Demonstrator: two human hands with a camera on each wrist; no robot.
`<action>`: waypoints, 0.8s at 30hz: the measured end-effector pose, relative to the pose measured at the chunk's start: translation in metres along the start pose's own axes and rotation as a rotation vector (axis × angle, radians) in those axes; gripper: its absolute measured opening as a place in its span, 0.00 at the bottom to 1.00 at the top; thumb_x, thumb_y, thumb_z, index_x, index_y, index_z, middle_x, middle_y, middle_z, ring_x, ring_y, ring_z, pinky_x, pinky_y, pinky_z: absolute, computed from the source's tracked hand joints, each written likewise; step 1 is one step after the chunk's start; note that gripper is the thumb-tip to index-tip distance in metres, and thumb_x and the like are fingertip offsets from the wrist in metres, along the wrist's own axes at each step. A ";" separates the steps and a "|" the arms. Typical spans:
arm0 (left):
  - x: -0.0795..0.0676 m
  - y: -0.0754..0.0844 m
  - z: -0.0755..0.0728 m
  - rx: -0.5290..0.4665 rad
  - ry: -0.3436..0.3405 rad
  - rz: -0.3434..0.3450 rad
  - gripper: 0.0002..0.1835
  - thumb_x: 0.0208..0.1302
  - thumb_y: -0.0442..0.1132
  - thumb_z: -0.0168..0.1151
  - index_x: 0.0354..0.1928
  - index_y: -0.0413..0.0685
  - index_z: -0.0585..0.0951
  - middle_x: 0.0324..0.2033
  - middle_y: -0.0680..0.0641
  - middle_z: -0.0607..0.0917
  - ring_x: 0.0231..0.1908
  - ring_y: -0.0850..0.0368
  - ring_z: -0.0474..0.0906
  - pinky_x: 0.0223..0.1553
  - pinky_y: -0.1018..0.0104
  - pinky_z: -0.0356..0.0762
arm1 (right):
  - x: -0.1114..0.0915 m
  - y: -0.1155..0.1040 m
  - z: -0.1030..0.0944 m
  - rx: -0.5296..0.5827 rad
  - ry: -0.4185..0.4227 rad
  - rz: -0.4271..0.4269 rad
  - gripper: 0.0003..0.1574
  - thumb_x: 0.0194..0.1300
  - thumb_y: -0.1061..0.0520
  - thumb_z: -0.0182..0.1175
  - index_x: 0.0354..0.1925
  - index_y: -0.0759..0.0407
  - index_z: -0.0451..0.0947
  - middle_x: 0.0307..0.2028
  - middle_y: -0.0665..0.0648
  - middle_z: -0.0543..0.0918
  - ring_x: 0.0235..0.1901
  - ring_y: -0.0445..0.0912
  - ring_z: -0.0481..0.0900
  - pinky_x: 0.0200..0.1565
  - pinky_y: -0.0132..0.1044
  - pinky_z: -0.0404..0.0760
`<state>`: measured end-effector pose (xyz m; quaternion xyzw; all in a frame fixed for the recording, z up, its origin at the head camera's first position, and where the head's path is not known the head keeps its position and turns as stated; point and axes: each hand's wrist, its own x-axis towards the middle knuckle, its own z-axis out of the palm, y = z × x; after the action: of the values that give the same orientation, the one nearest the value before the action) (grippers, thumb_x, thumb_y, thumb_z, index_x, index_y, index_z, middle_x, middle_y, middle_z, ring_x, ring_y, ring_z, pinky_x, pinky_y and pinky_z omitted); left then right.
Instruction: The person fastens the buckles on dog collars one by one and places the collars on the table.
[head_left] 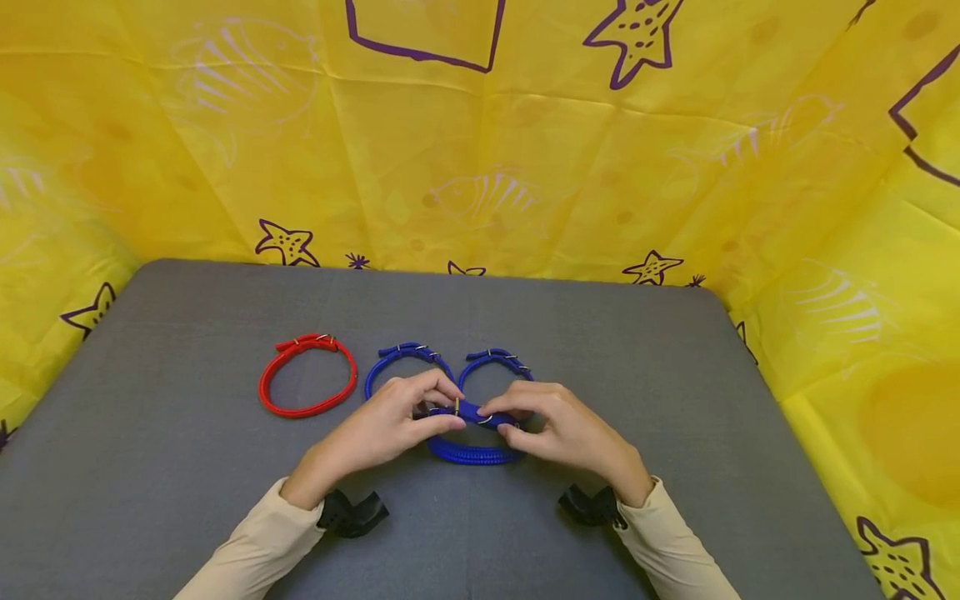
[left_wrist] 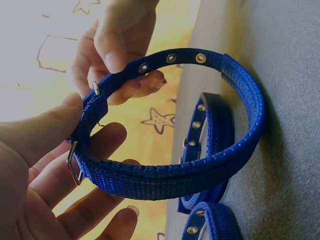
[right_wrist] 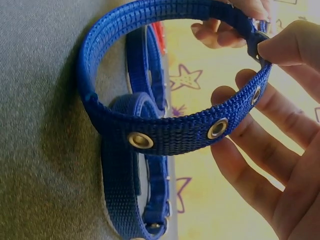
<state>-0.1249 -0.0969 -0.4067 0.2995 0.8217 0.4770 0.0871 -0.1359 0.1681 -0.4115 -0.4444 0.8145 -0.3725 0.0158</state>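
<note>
Both hands hold a blue dog collar (head_left: 474, 455) in a loop above the grey table. My left hand (head_left: 392, 418) pinches it beside the metal buckle (left_wrist: 74, 162), thumb in front and fingers behind. On the other side, my right hand (head_left: 564, 422) pinches the strap between thumb and fingers, close to a metal ring (left_wrist: 96, 88). Metal eyelets (right_wrist: 217, 128) run along the strap. Fingers partly hide the join, so I cannot tell how far the strap end passes through the buckle.
Behind the hands, two more blue collars lie on the table, a left one (head_left: 368, 383) and a right one (head_left: 491, 355). Farther left lies a red collar (head_left: 307, 412). Yellow patterned cloth (head_left: 480, 167) rises along the table's back and sides.
</note>
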 end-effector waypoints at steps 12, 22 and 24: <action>0.000 0.000 0.001 0.031 -0.002 0.008 0.14 0.66 0.47 0.66 0.50 0.53 0.83 0.39 0.56 0.89 0.41 0.66 0.84 0.42 0.69 0.79 | 0.002 -0.001 0.006 0.012 0.077 -0.007 0.10 0.65 0.61 0.66 0.45 0.52 0.84 0.40 0.47 0.88 0.36 0.35 0.81 0.39 0.37 0.83; 0.001 -0.002 -0.001 0.009 0.011 -0.024 0.10 0.70 0.46 0.61 0.48 0.52 0.79 0.44 0.52 0.89 0.43 0.62 0.85 0.40 0.68 0.78 | 0.003 0.004 0.009 0.016 0.160 0.048 0.10 0.61 0.58 0.70 0.42 0.51 0.85 0.35 0.46 0.87 0.32 0.35 0.80 0.36 0.34 0.82; 0.001 -0.001 0.000 0.009 0.011 -0.016 0.10 0.70 0.46 0.61 0.48 0.53 0.79 0.43 0.52 0.89 0.43 0.63 0.84 0.39 0.68 0.78 | 0.004 0.003 0.010 0.011 0.169 0.072 0.11 0.61 0.56 0.70 0.43 0.51 0.85 0.34 0.45 0.86 0.32 0.34 0.79 0.36 0.33 0.81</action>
<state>-0.1256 -0.0964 -0.4073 0.2908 0.8267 0.4742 0.0851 -0.1362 0.1603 -0.4193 -0.3817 0.8264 -0.4124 -0.0369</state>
